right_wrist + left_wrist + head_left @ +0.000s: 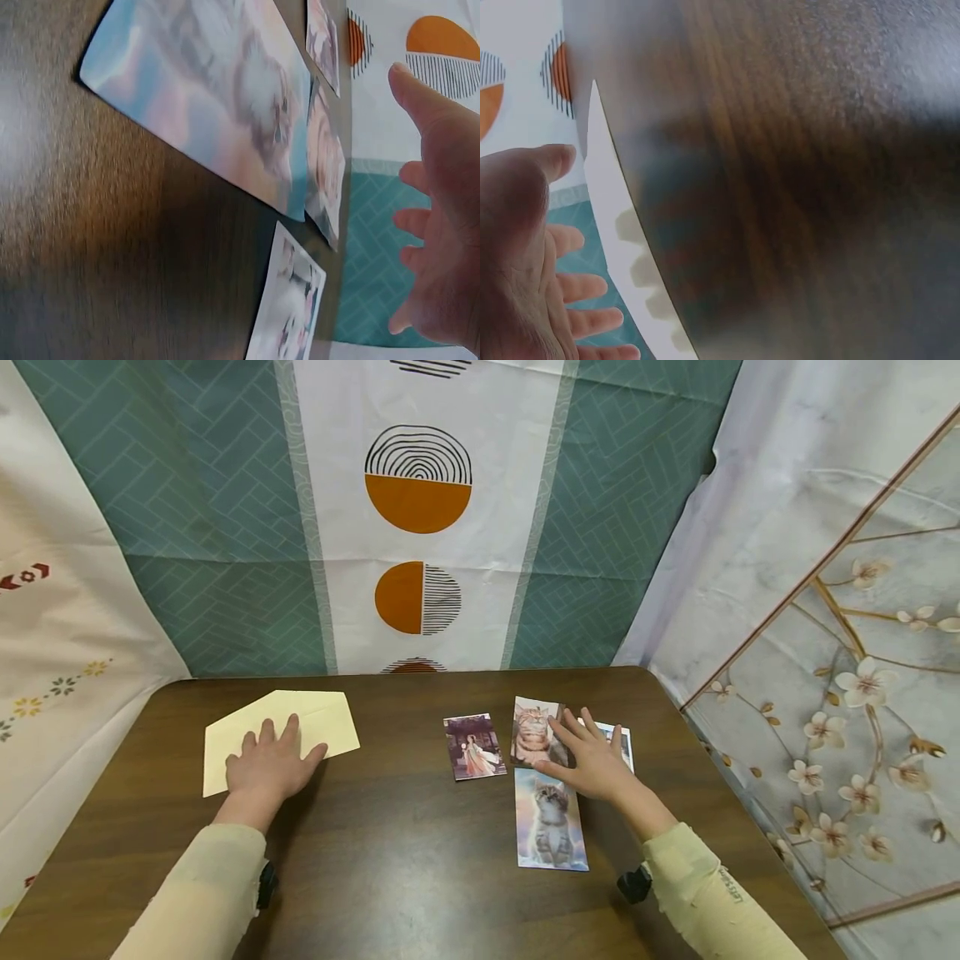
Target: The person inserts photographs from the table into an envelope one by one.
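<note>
My left hand [272, 767] is spread over a pale yellow sheet of paper [318, 714] at the table's left; in the left wrist view its straight fingers cast shadows on the sheet [615, 202]. My right hand [592, 758], fingers spread, hovers above a group of picture cards. Below it lies a card with a grey kitten on a pastel sky [551, 822]. Behind that one is an orange cat card [531, 727], partly covered by the fingers. A white-edged card [627, 745] shows past the hand's right side, mostly hidden in the head view. Neither hand holds anything.
To the left of the cat cards lies a card with a robed figure [475, 747]. The brown wooden table [397, 860] ends at a green and white patterned curtain [420, 543]. A white floral cloth [840, 735] hangs along the right side.
</note>
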`<state>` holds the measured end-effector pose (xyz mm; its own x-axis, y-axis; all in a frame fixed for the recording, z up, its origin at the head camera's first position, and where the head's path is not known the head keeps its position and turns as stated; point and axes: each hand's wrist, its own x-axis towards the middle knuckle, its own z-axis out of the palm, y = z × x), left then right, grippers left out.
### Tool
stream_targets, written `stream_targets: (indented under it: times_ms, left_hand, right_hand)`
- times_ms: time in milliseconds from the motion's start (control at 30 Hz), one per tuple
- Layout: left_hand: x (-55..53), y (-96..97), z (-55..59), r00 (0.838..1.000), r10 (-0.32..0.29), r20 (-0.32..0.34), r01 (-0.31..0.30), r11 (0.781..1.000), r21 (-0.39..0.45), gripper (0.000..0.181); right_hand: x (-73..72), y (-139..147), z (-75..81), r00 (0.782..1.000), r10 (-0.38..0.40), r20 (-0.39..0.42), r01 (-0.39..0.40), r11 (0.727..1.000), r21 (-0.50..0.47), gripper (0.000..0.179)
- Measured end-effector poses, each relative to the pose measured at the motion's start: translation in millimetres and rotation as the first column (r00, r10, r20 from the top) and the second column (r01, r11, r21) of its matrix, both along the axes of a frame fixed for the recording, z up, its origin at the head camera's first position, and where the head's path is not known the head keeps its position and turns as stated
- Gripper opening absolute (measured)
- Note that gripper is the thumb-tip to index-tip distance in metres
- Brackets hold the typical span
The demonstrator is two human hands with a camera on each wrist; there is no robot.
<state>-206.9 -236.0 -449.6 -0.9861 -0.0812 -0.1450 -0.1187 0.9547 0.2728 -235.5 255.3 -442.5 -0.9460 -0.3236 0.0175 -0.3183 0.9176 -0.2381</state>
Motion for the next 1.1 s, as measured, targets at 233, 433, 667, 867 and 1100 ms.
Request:
stream_targets:
  times_ms: [233,433,667,867,1100]
  left_hand:
    - [-0.3,-1.5,-6.2,1.0,-0.004,0.031,0.004,1.0,0.002,0.086]
    - [1.2,-5.5,-13.8,0.999,-0.009,0.036,0.009,1.0,0.007,0.086]
    - [2.1,-10.4,-23.6,0.999,-0.025,0.036,0.025,1.0,-0.008,0.086]
    - [4.0,-11.4,-23.8,0.998,-0.053,0.022,0.053,0.998,-0.021,0.084]
    - [8.9,-16.6,-22.3,0.991,-0.132,-0.024,0.131,0.99,-0.053,0.08]
  right_hand:
    - [5.2,-9,1.3,1.0,0.02,0.005,-0.02,0.998,-0.051,0.088]
    - [7.2,-14,0.3,0.999,0.033,-0.002,-0.033,0.998,-0.051,0.088]
    - [7.8,-16,-3.9,0.999,0.046,0.001,-0.046,0.998,-0.052,0.088]
    - [7.5,-17,-5.8,0.999,0.046,0.013,-0.046,0.998,-0.037,0.089]
    - [5.7,-21,-5.9,0.998,0.053,0.023,-0.052,0.998,-0.038,0.088]
